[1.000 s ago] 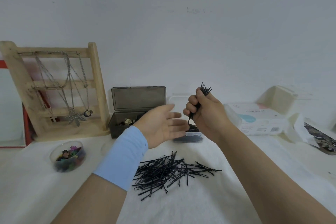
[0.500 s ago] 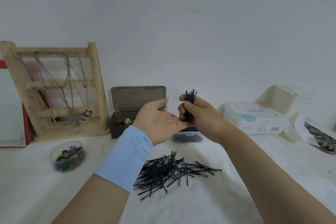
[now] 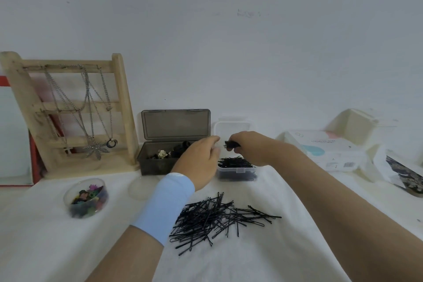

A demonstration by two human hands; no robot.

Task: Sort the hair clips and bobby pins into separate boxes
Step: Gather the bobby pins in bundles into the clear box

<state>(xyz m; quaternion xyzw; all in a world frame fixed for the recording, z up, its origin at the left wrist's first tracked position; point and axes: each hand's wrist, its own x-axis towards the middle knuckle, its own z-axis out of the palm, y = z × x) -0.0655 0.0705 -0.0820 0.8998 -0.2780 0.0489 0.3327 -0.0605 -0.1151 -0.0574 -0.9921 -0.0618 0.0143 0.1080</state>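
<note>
over clear box, right hand lowered, fingers pinching pin bundle; left hand relaxed

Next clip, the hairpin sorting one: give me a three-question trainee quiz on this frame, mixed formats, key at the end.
1. True or false: the right hand holds a bundle of bobby pins above the clear box.
2. Where does the loose pile of pins lie? A) on the white cloth B) in the round tub C) on the wooden stand
3. Fill in: the grey box stands with its lid ____.
Key: 1 true; 2 A; 3 open.
</note>
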